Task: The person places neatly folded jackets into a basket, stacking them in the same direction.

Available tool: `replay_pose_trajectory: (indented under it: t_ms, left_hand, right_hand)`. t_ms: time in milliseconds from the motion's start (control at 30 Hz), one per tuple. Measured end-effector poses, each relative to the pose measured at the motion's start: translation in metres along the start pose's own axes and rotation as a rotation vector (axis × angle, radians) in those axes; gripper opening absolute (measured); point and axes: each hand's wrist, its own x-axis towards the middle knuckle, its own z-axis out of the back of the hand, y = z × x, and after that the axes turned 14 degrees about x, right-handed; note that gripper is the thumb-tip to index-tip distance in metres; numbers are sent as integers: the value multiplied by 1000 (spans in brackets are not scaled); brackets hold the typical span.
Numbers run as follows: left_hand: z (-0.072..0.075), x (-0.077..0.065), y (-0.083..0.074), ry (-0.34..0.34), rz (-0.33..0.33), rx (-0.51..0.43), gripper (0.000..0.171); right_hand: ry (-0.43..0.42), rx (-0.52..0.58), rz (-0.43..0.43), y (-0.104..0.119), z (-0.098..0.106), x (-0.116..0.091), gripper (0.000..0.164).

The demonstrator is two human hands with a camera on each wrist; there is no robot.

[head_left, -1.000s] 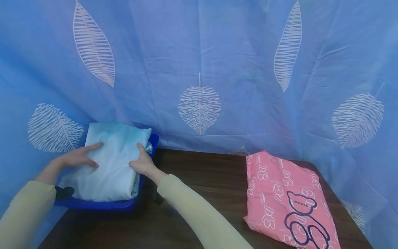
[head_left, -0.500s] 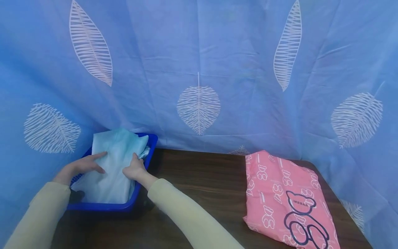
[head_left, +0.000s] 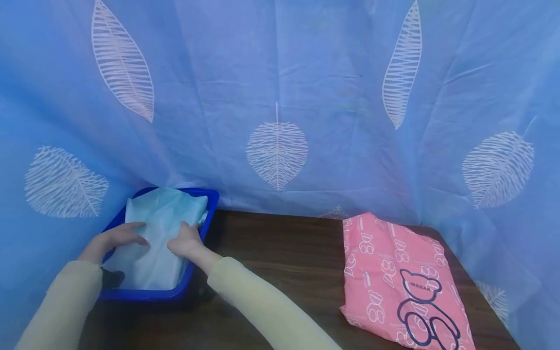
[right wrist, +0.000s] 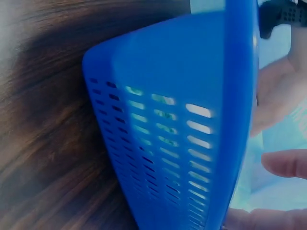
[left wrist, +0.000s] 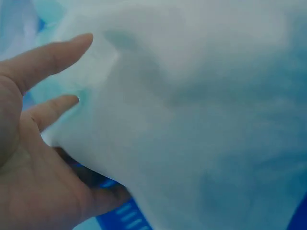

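Note:
A folded, silky-looking cloth (head_left: 157,257), white shading to turquoise, lies in a blue plastic basket (head_left: 172,294) at the left in the head view. On the cloth's left side my left hand (head_left: 115,238) rests with its fingers spread. The left wrist view shows its fingers (left wrist: 57,55) reaching straight over the pale fabric. My right hand (head_left: 187,242) presses the cloth's right side, just inside the rim. In the right wrist view the slotted basket wall (right wrist: 168,120) hides part of that hand; two straight digits (right wrist: 285,163) show beyond it.
A pink plastic bag (head_left: 402,291) with white bear outlines and a dark bear drawing lies flat on the right of the dark wooden table (head_left: 271,272). A blue curtain (head_left: 341,97) with white leaf prints hangs behind the table and along its sides.
Both hands and the cloth have sunk lower into the basket, so more of its rim shows. The basket's near-left part has shifted a little right. The pink bag stays put.

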Motion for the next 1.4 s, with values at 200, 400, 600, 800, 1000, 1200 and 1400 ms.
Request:
replay_pose_trajectory:
  t_ms: [200,400,600,800,1000,1200,1400]
  left_hand:
    - [8,-11,-7,-29,8,-32,95]
    - [8,-20,-10,-85,13,-43,97]
    - [6,-31,-25,-219,14,-29,94]
    - [-2,-45,-70,-355,0,-95,85]
    - [-22,-55,-131,-449,7,-247,83]
    - [-58,-59,-184,-510,-113,-332,79]
    - [-108,-46,-232,-541,-268,-408,67]
  right_hand:
    - [-8,89,77,-6,7,-10,68]
    - [-25,179,196,-18,22,-13,62]
    - [-11,240,224,-28,47,-21,61]
    - [24,266,277,-46,80,-34,60]
    - [68,261,322,-77,123,-56,58]
    - [95,297,299,-109,172,-84,60]
    - [64,329,296,-141,220,-111,63]
